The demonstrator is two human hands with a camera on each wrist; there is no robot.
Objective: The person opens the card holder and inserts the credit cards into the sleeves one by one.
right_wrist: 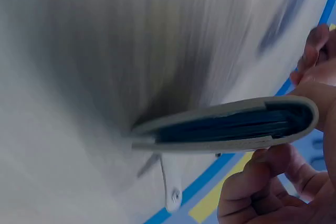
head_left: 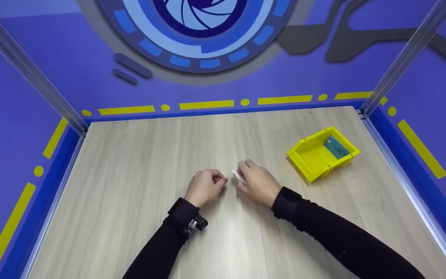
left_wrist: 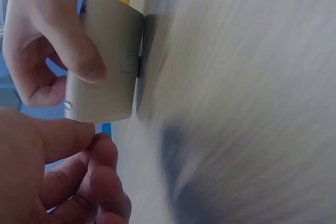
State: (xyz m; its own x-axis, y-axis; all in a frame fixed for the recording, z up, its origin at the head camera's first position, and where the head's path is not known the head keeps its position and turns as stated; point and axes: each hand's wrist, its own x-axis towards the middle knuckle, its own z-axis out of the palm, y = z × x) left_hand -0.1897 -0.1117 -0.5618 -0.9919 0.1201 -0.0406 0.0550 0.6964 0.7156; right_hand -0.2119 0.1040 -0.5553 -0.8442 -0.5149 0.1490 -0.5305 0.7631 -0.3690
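My right hand (head_left: 259, 182) holds a small off-white folding wallet (right_wrist: 210, 148) just above the wooden table, thumb on one face and fingers on the other. Its dark teal inside shows at the open edge in the right wrist view. A short strap (right_wrist: 172, 184) with a metal snap hangs loose from it. To the left, my left hand (head_left: 205, 186) is near the wallet, with a small gap between them in the head view. Its thumb tip meets the curled index finger (left_wrist: 102, 153), and I see nothing between them.
On the table's right side stands a yellow open-front bin (head_left: 296, 149). A teal card (head_left: 336, 147) with dark lettering leans inside it. Blue printed walls (head_left: 227, 87) and metal posts (head_left: 405, 58) border the wooden table (head_left: 149, 147).
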